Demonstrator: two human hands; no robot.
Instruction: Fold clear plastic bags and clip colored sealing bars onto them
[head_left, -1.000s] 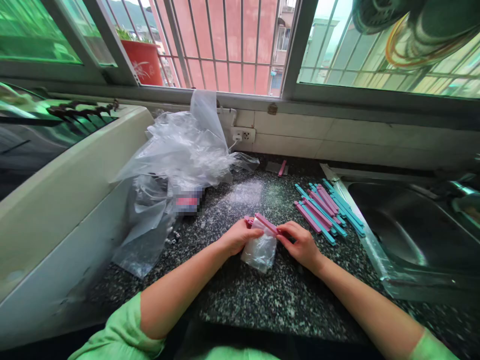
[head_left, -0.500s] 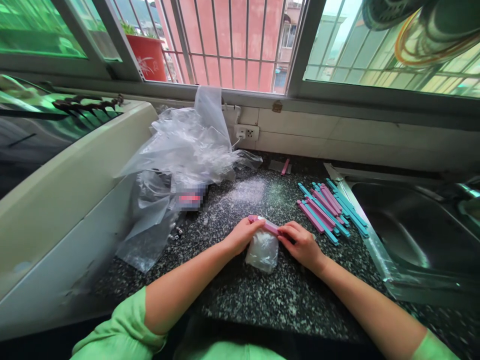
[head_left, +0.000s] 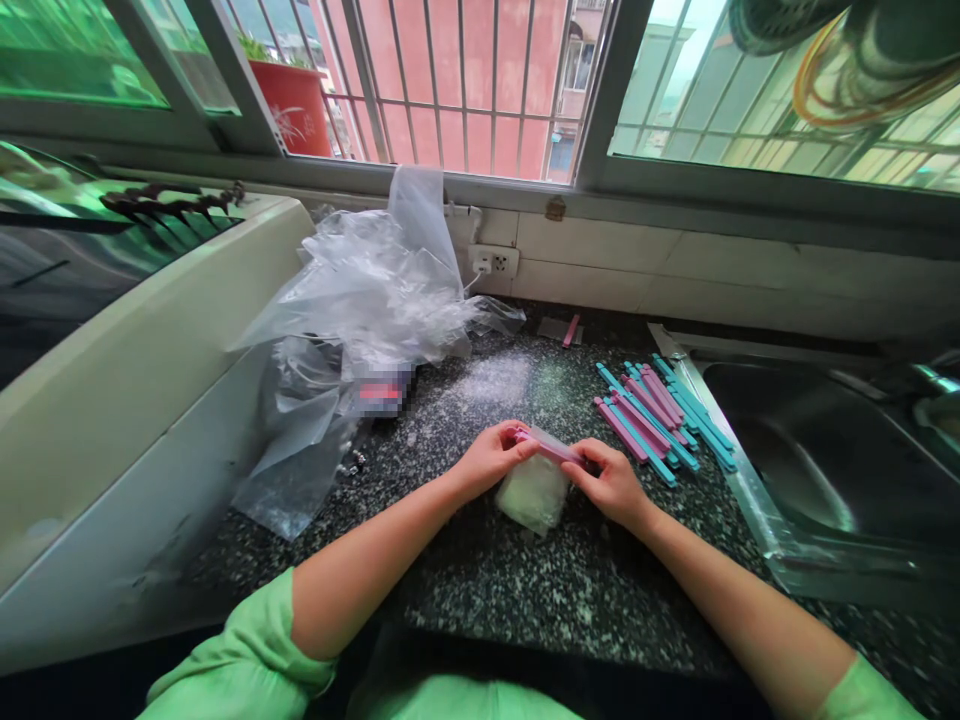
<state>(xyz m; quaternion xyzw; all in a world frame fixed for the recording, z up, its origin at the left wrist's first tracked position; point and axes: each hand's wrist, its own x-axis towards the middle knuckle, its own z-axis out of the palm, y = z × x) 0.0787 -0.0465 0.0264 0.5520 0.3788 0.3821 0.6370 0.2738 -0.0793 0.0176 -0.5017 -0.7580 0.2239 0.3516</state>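
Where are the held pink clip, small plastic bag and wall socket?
Pink clip [head_left: 550, 447], head view: middle of its length.
Small plastic bag [head_left: 534, 494], head view: its middle.
Wall socket [head_left: 501, 262], head view: its faceplate.

Pink clip [head_left: 551, 447] partly behind fingers [head_left: 598, 453]

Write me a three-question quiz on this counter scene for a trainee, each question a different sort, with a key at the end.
1. True or false: The left hand and the right hand both have fingers on the same pink clip, at the top of a small plastic bag.

2. Which colours show in the pile of clips beside the sink?
A) red and yellow
B) pink and blue
C) black and white

3. Fill in the blank: Seen from the head camera, the heap of clear plastic lies to the ____ of the sink.

Key: 1. True. 2. B. 3. left.
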